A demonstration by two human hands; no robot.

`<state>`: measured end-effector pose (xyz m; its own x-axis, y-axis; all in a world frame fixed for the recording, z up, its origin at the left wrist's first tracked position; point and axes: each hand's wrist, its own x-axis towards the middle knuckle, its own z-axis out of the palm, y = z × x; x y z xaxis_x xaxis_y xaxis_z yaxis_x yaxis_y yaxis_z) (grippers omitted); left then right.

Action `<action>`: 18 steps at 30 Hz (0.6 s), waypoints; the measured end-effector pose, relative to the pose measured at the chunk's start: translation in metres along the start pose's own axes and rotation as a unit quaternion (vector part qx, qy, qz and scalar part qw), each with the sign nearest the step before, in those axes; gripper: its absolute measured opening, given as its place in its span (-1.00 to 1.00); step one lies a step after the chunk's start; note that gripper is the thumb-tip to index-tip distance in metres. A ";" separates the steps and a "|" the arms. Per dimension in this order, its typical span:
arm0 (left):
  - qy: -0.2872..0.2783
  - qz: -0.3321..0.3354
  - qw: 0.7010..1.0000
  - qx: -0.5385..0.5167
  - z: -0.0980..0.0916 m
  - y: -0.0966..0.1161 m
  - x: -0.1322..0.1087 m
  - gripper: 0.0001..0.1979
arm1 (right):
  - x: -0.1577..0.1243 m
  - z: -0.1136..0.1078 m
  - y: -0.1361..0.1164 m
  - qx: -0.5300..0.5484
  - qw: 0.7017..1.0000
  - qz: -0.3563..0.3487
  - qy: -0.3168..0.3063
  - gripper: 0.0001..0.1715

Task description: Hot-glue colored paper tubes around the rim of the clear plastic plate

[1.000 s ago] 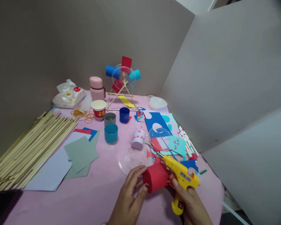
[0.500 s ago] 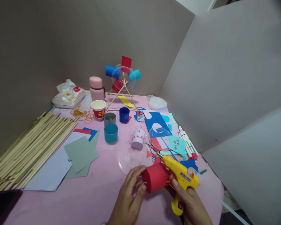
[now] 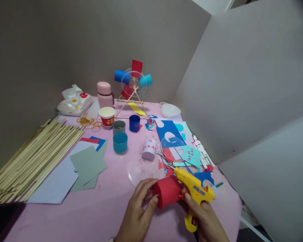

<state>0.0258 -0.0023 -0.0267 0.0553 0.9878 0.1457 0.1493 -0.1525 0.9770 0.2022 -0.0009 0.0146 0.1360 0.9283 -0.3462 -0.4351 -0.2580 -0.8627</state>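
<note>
A red paper cylinder (image 3: 168, 192) is held low over the front of the table, lying on its side. My left hand (image 3: 140, 210) grips its left end between thumb and fingers. My right hand (image 3: 203, 213) is closed around a yellow hot glue gun (image 3: 193, 185), its metal nozzle pointing up and left above the cylinder. The right fingertips come up against the cylinder's right end; whether they also grip it I cannot tell. Just beyond the hands lies a clear plastic disc (image 3: 138, 169), with a white paper cylinder (image 3: 149, 149) bearing red writing at its far edge.
Bamboo sticks (image 3: 37, 154) and grey paper sheets (image 3: 88, 164) lie left. Teal (image 3: 120, 143), grey and dark blue paper cups stand mid-table. Behind are a stick-framed wheel (image 3: 134, 84), a pink flask (image 3: 105, 95) and a tissue pack (image 3: 74, 102). Coloured scraps and markers (image 3: 203, 153) lie right.
The hands, red cylinder and glue gun stay almost in place. The whole view has shifted very slightly.
</note>
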 end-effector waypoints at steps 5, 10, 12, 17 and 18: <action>0.007 -0.006 1.000 0.002 0.001 0.002 0.000 -0.72 | 0.000 -0.001 0.000 -0.012 1.000 0.001 0.001 -0.60; 0.003 -0.011 1.000 0.002 0.000 0.003 0.001 -0.72 | 0.002 -0.005 0.001 -0.018 1.000 0.000 -0.006 -0.60; 0.008 -0.020 1.000 -0.002 0.000 0.003 0.001 -0.71 | 0.002 -0.006 0.003 -0.023 1.000 -0.004 -0.003 -0.59; 0.018 -0.027 0.999 -0.002 -0.001 0.005 0.002 -0.71 | 0.002 -0.006 0.005 -0.032 0.999 -0.010 -0.004 -0.60; 0.016 -0.023 1.000 -0.001 -0.001 0.005 0.002 -0.72 | 0.001 -0.006 0.005 -0.030 0.999 -0.010 -0.008 -0.61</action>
<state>0.0257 -0.0014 -0.0211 0.0162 0.9944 0.1049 0.1488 -0.1061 0.9832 0.2054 -0.0027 0.0079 0.1295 0.9373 -0.3236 -0.3776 -0.2551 -0.8901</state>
